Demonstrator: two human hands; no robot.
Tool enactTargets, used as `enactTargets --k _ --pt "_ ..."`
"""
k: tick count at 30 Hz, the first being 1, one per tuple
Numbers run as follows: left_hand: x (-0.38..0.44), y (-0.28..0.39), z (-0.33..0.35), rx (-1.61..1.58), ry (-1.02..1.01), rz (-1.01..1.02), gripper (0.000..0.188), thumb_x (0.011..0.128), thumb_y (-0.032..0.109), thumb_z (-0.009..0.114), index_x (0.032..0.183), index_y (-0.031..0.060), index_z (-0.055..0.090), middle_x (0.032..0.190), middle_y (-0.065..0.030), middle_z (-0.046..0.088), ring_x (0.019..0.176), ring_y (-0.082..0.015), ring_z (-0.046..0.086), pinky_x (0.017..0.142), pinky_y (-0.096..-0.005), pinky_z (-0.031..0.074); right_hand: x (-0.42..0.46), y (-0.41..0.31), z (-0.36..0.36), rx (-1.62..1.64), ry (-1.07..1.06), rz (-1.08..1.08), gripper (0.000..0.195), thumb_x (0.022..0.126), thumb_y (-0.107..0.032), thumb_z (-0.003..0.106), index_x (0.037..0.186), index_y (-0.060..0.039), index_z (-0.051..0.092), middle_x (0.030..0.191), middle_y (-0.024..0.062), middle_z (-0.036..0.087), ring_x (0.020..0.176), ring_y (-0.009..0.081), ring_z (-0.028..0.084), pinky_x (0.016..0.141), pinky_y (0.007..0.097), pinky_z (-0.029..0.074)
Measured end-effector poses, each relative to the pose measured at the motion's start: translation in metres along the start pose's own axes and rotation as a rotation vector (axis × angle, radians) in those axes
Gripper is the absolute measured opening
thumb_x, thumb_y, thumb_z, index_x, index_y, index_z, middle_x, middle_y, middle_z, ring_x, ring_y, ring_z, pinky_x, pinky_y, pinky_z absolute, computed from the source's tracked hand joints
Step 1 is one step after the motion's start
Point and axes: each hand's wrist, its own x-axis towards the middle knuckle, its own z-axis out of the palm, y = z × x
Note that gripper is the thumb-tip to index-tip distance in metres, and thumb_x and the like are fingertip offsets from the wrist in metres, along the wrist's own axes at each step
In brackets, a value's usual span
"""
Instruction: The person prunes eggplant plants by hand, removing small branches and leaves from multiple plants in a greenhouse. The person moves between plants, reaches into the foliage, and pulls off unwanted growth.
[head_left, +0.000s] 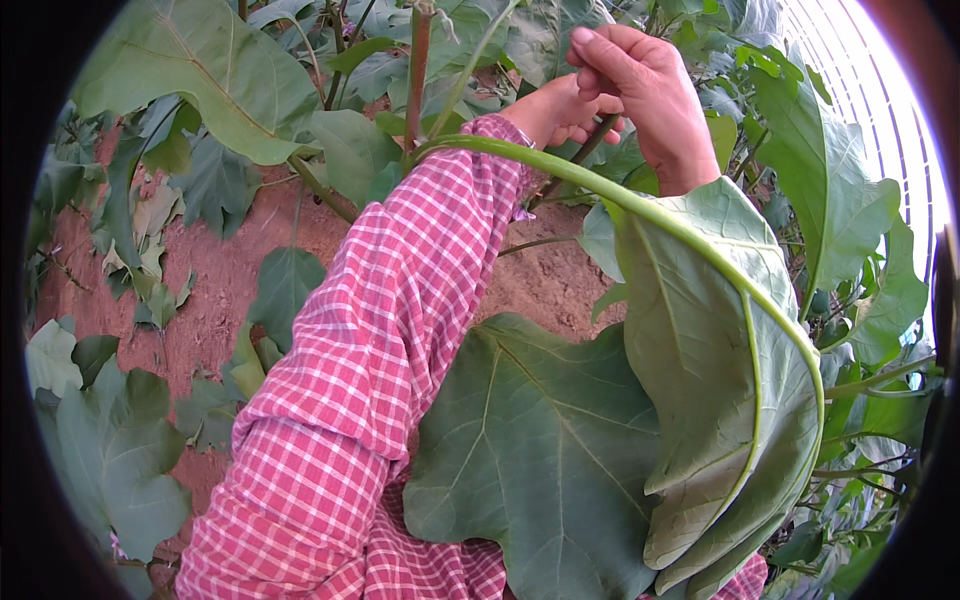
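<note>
My left hand (553, 111) reaches in from the lower left, in a red-and-white checked sleeve (360, 330). Its fingers lie against a dark plant stem (592, 146), partly behind my right hand; whether they grip it cannot be made out. My right hand (656, 97) is just above and to the right, thumb and fingers drawn together, with nothing visible in them. A thick green leaf stalk (570, 171) arches over my left wrist and carries a large drooping leaf (697, 315), probably eggplant, which covers my right forearm. Below spreads a broad dark green leaf (540, 442).
An upright brown stem (416, 82) stands left of my hands. Another big leaf (195, 75) hangs at upper left. Reddish bare soil (277, 217) shows between plants. A small purple flower (523, 214) sits under my left wrist. Dense foliage (832, 172) and a bright ribbed covering (862, 67) border the right.
</note>
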Motion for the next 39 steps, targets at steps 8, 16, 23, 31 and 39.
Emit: enactTargets --k 8,16,23,31,39 --pt "0.015 -0.001 0.009 0.007 0.094 -0.120 0.020 0.097 0.017 0.052 0.112 0.0062 0.059 0.099 -0.0056 0.065 0.079 -0.0178 0.065 0.079 -0.0354 0.055 -0.002 0.059 -0.050 0.077 0.459 0.142 0.027 0.095 -0.021 0.058 0.097 0.0054 0.065 0.083 0.0145 0.071 0.067 0.0182 0.069 0.063 0.0268 0.054" --pt "0.011 0.001 0.006 -0.018 0.130 -0.062 0.021 0.097 0.019 0.053 0.111 0.0058 0.060 0.099 -0.0062 0.065 0.086 -0.0199 0.065 0.081 -0.0354 0.054 0.005 0.052 -0.040 0.089 0.437 0.120 0.028 0.097 -0.022 0.056 0.097 0.0052 0.062 0.086 0.0155 0.071 0.070 0.0188 0.069 0.063 0.0267 0.051" --pt "0.004 0.007 0.011 -0.022 0.135 -0.084 0.022 0.095 0.021 0.056 0.109 0.0046 0.061 0.096 -0.0071 0.064 0.085 -0.0219 0.066 0.080 -0.0370 0.052 0.001 0.054 -0.043 0.107 0.433 0.056 0.026 0.095 -0.022 0.058 0.093 0.0032 0.064 0.080 0.0130 0.071 0.064 0.0160 0.068 0.058 0.0251 0.045" --pt "-0.009 0.012 0.018 -0.053 0.157 -0.069 0.028 0.097 0.031 0.057 0.106 0.0054 0.063 0.096 -0.0040 0.065 0.087 -0.0191 0.066 0.080 -0.0322 0.053 -0.007 0.057 -0.052 0.056 0.556 0.058 0.027 0.095 -0.023 0.059 0.087 0.0028 0.064 0.071 0.0099 0.068 0.058 0.0146 0.065 0.053 0.0240 0.046" --pt "-0.006 0.016 0.046 -0.035 0.050 0.038 0.031 0.097 0.032 0.059 0.114 0.0056 0.061 0.107 -0.0015 0.065 0.095 -0.0150 0.065 0.085 -0.0303 0.051 0.012 0.065 -0.081 0.098 0.742 0.056 0.025 0.090 -0.017 0.064 0.071 -0.0014 0.062 0.057 0.0011 0.055 0.045 0.0085 0.048 0.039 0.0244 0.039"
